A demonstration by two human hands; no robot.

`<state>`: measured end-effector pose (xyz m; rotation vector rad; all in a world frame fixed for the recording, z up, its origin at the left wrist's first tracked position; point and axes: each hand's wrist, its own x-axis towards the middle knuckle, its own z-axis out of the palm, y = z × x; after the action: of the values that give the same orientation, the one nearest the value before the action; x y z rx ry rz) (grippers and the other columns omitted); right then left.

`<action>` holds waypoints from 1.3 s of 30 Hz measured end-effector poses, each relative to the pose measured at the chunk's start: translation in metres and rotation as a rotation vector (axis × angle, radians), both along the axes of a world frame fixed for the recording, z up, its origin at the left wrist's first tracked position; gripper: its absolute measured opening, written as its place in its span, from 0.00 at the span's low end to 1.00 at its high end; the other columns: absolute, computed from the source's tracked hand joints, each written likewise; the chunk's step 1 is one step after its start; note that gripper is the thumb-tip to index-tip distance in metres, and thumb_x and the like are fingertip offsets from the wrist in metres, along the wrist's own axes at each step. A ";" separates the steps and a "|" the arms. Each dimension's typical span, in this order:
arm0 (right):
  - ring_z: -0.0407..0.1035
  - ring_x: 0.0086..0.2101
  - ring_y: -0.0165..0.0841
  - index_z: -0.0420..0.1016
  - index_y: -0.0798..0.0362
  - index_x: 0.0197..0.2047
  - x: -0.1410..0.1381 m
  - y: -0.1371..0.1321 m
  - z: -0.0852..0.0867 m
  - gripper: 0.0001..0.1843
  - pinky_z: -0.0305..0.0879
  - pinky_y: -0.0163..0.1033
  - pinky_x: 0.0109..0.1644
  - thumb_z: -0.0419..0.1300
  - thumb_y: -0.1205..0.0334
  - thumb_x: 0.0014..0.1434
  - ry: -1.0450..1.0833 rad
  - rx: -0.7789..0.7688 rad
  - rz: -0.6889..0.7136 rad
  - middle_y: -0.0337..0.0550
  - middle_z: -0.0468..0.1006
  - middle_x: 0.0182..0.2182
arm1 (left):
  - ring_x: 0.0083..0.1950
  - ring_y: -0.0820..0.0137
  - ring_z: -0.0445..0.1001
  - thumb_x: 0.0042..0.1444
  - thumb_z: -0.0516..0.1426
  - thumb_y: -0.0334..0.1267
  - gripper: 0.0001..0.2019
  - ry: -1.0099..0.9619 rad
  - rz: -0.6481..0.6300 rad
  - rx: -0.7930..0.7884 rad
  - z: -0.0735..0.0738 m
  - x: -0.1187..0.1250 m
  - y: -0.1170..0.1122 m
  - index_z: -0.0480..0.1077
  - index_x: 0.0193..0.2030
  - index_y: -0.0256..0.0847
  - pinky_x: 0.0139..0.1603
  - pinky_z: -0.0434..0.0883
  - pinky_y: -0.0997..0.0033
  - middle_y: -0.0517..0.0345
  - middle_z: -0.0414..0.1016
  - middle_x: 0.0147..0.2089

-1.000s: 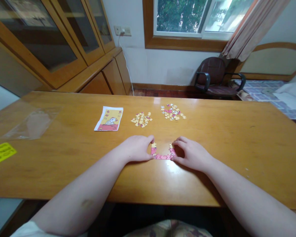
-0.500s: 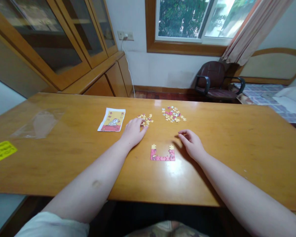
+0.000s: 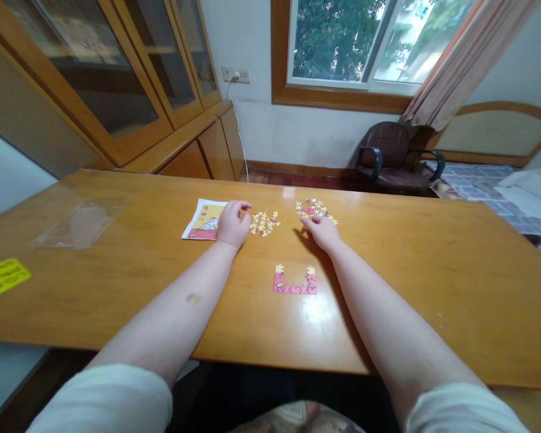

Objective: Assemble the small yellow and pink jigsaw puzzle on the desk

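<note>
A U-shaped strip of joined jigsaw pieces point(image 3: 293, 289), pink with yellow tips at its two upper ends, lies on the table in front of me. My left hand point(image 3: 234, 224) hovers over the right side of the printed picture card point(image 3: 201, 219), its fingers loosely curled and apart, with nothing visible in them. Just right of it is a small pile of mostly yellow jigsaw pieces point(image 3: 264, 223). My right hand point(image 3: 322, 231) is at the near edge of a second, mixed pile point(image 3: 313, 207), thumb and fingers pinched together. Whatever the pinch may hold is too small to make out.
A clear plastic bag point(image 3: 79, 225) lies on the left of the wooden table point(image 3: 415, 288), with a yellow label point(image 3: 2, 275) nearer its left edge. Beyond the table are a glass-door cabinet point(image 3: 162, 120), an office chair point(image 3: 388, 150) and a bed point(image 3: 482, 186).
My left hand has drawn back leftward from the yellow pile to over the picture card. The right hand has moved forward and left to the mixed pile. The joined strip looks unchanged.
</note>
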<state>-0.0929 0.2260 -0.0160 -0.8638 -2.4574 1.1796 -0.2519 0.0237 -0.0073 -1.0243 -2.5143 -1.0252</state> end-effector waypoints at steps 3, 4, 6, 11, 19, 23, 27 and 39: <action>0.60 0.23 0.29 0.65 0.52 0.20 0.002 -0.001 -0.004 0.21 0.53 0.35 0.30 0.55 0.46 0.56 0.121 0.084 0.169 0.35 0.67 0.18 | 0.43 0.65 0.69 0.53 0.49 0.29 0.15 -0.074 0.034 -0.026 -0.001 -0.023 -0.007 0.72 0.43 0.40 0.48 0.67 0.65 0.53 0.73 0.43; 0.59 0.23 0.29 0.64 0.52 0.20 0.002 -0.001 -0.006 0.21 0.53 0.35 0.30 0.55 0.47 0.57 0.144 0.101 0.211 0.35 0.66 0.18 | 0.45 0.65 0.70 0.51 0.49 0.28 0.15 -0.079 0.027 -0.063 -0.001 -0.027 -0.009 0.73 0.42 0.41 0.50 0.67 0.65 0.54 0.73 0.43; 0.58 0.23 0.28 0.63 0.52 0.21 0.001 -0.002 -0.007 0.20 0.52 0.35 0.30 0.54 0.48 0.58 0.164 0.118 0.248 0.34 0.65 0.17 | 0.48 0.63 0.69 0.51 0.50 0.28 0.15 -0.055 0.010 -0.148 0.001 -0.029 -0.010 0.75 0.39 0.42 0.52 0.66 0.63 0.54 0.74 0.44; 0.59 0.24 0.29 0.64 0.52 0.22 -0.003 -0.005 -0.003 0.19 0.51 0.35 0.30 0.53 0.50 0.59 0.102 0.165 0.297 0.35 0.66 0.18 | 0.47 0.61 0.70 0.52 0.48 0.28 0.16 0.002 -0.065 -0.371 0.009 -0.017 -0.011 0.77 0.38 0.44 0.51 0.67 0.61 0.53 0.76 0.42; 0.60 0.24 0.29 0.67 0.52 0.23 -0.002 -0.005 -0.004 0.19 0.51 0.35 0.30 0.53 0.50 0.60 0.075 0.195 0.309 0.35 0.67 0.19 | 0.47 0.61 0.70 0.53 0.51 0.31 0.15 0.055 -0.229 -0.516 0.019 -0.009 -0.018 0.77 0.40 0.44 0.52 0.65 0.59 0.52 0.76 0.43; 0.59 0.24 0.29 0.67 0.52 0.22 -0.003 -0.005 -0.004 0.19 0.51 0.35 0.30 0.53 0.50 0.60 0.074 0.182 0.301 0.35 0.66 0.19 | 0.43 0.61 0.70 0.54 0.54 0.41 0.10 0.068 -0.277 -0.532 0.021 -0.002 -0.017 0.76 0.36 0.43 0.49 0.65 0.59 0.53 0.75 0.38; 0.60 0.24 0.29 0.69 0.52 0.22 -0.003 -0.006 -0.004 0.20 0.51 0.35 0.30 0.53 0.50 0.60 0.070 0.177 0.298 0.36 0.67 0.19 | 0.43 0.62 0.71 0.55 0.54 0.46 0.12 0.073 -0.308 -0.582 0.020 0.001 -0.016 0.77 0.35 0.44 0.46 0.65 0.62 0.53 0.76 0.39; 0.62 0.24 0.30 0.70 0.53 0.23 -0.004 -0.005 -0.004 0.19 0.53 0.36 0.30 0.54 0.50 0.59 0.067 0.172 0.296 0.37 0.69 0.20 | 0.46 0.64 0.71 0.53 0.58 0.41 0.08 -0.063 -0.562 -0.560 0.019 0.000 -0.017 0.79 0.35 0.48 0.51 0.65 0.63 0.57 0.77 0.39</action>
<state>-0.0965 0.2210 -0.0198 -0.4173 -2.6472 1.0448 -0.2521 0.0071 0.0113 -1.9594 -2.6897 -0.4475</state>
